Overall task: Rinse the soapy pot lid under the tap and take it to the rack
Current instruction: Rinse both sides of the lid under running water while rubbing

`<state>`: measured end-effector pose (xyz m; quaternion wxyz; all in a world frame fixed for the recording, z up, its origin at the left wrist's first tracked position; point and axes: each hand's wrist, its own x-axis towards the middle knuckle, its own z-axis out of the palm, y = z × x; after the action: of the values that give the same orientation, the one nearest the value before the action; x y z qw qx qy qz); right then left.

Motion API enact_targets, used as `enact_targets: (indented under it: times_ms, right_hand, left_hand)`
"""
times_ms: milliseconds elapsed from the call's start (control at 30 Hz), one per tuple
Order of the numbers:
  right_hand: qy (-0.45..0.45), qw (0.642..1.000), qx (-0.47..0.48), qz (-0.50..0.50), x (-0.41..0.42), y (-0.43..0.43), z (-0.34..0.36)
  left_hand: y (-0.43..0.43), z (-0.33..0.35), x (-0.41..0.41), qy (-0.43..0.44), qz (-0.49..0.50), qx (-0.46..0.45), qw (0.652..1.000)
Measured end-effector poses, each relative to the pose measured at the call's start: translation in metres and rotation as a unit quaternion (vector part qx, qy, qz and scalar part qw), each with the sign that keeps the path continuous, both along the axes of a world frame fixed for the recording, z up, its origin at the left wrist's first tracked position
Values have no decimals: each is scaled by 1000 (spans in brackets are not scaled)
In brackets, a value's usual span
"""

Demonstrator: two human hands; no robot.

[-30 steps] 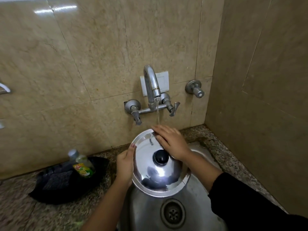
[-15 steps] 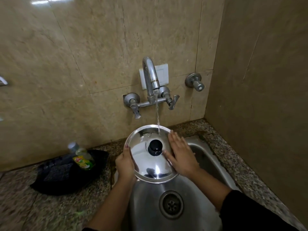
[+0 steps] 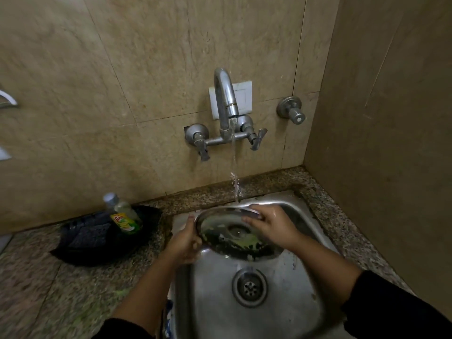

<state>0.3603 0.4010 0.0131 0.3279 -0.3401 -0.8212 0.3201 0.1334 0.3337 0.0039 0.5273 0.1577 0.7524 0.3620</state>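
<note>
The steel pot lid (image 3: 220,231) is held over the sink with its hollow underside facing up, greenish suds inside it. My left hand (image 3: 184,243) grips its left rim. My right hand (image 3: 271,226) lies across its far right part, fingers on the rim. The tap (image 3: 226,104) on the wall runs, and its stream lands on the lid's far edge. No rack is in sight.
The steel sink (image 3: 281,314) with its drain (image 3: 249,287) lies below the lid. A black tray (image 3: 93,238) holding a dish soap bottle (image 3: 123,217) sits on the granite counter to the left. A tiled side wall closes the right.
The lid has been turned over: its black knob faced up before, now the underside does. Both hands have dropped lower into the sink with it.
</note>
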Motion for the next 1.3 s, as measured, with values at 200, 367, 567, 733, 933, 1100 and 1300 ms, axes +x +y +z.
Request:
enact_targets:
  times_ms: [200,367,567,733,933,1100,1300]
  right_hand:
    - [149,947,-280,-44,-13,38,15]
    - [158,919,-329,-148,-24,46,6]
    - [-263,941,86,-197,-51,32,-18]
    - [-282,945,146,77,-73,0,-21]
    - [-374,917,104,-93,-22,36,-28]
    - [-321,940,107,30,-63,23,-16]
    - [-361,924,124,28,-21,15,-22]
  left_hand:
    - [-11,-3,15,-107,22,162,981]
    - [-11,-3,15,-222,56,234,945]
    - [9,-4,30,-131,120,236,955]
    - [26,2,30,-116,109,243,957]
    - [19,1,24,-98,125,277,948]
    - [27,4,37,-132,138,267,945]
    - [25,8,26,-99,155,288,940]
